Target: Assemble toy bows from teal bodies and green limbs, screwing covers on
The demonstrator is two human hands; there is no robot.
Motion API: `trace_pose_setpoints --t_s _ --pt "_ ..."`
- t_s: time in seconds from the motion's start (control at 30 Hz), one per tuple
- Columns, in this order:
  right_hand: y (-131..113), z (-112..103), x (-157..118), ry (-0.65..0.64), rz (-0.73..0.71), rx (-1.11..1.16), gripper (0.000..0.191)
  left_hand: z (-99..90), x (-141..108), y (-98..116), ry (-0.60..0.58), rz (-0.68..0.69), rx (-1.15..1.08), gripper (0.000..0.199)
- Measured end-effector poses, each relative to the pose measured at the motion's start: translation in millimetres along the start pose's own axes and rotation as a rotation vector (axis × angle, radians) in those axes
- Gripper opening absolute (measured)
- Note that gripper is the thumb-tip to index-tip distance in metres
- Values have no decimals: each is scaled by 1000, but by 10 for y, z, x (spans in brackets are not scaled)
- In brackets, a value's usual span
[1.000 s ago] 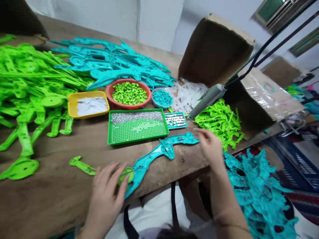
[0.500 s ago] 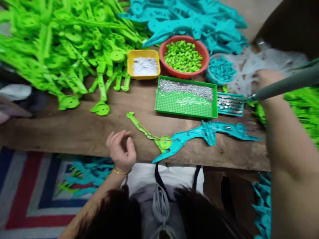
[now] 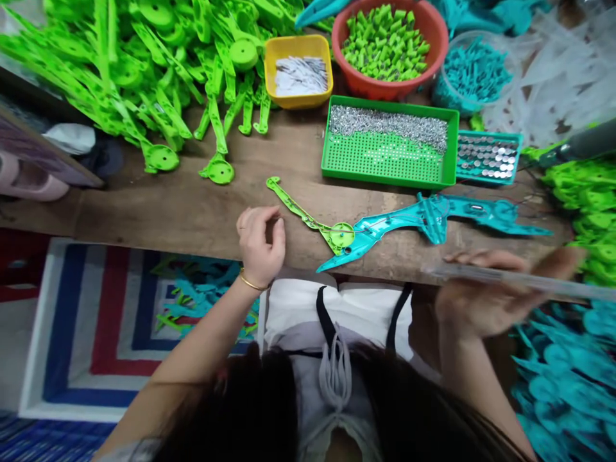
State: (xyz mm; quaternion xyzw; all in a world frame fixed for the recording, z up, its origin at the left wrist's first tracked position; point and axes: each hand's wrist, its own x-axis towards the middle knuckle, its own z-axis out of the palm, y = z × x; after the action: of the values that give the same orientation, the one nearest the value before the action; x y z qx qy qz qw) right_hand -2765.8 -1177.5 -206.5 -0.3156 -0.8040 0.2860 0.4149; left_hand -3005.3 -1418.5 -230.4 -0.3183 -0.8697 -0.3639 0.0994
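Note:
My left hand (image 3: 262,244) rests at the table's front edge, its fingers loosely curled, thumb apart and nothing in them. Just right of it lies a toy-bow-like assembly: a green plastic arm (image 3: 298,210) with a round disc end, joined to a teal plastic body (image 3: 385,226) with a thin wire along it. Over the front edge at the right, my right hand (image 3: 491,292) holds a long clear plastic strip (image 3: 543,282) between thumb and fingers. The strip runs out of the right side of the view.
Green parts (image 3: 158,83) are heaped at back left. A yellow tray (image 3: 298,99), red bowl (image 3: 385,83), green screw tray (image 3: 385,179) and teal tray of metal discs (image 3: 486,157) stand behind the assembly. A grey power tool (image 3: 577,149) hangs at right, near clear plastic pieces (image 3: 558,77).
My right hand has come back from the clear plastic pieces at the back right to the front edge, now with a strip in it. The left hand stays beside the assembly; the view has shifted.

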Motion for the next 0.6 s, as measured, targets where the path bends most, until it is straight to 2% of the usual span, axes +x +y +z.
trace_pose_setpoints --t_s 0.03,0.07,0.1,0.17,0.27,0.37,0.43,0.6 --pt "-25 96 -121 70 -47 43 56 -29 44 -1 -24 14 5 21" --pt "-42 179 -218 77 -43 45 56 -54 90 5 -55 30 3 21" --pt "-56 245 -288 58 -24 21 54 -70 133 21 -95 52 -9 21" --pt "-105 329 -328 -60 56 -78 41 -68 204 85 -208 129 -56 20" --pt "-291 437 -159 -211 68 -135 23 15 252 232 -357 248 -134 21" --pt "-546 636 138 -553 81 -183 14 125 248 357 -403 236 -122 19" --pt "-675 778 307 -734 50 -260 9 174 235 398 -410 189 -96 16" --pt "-812 943 500 -924 -50 -403 10 207 217 400 -410 138 -117 17"
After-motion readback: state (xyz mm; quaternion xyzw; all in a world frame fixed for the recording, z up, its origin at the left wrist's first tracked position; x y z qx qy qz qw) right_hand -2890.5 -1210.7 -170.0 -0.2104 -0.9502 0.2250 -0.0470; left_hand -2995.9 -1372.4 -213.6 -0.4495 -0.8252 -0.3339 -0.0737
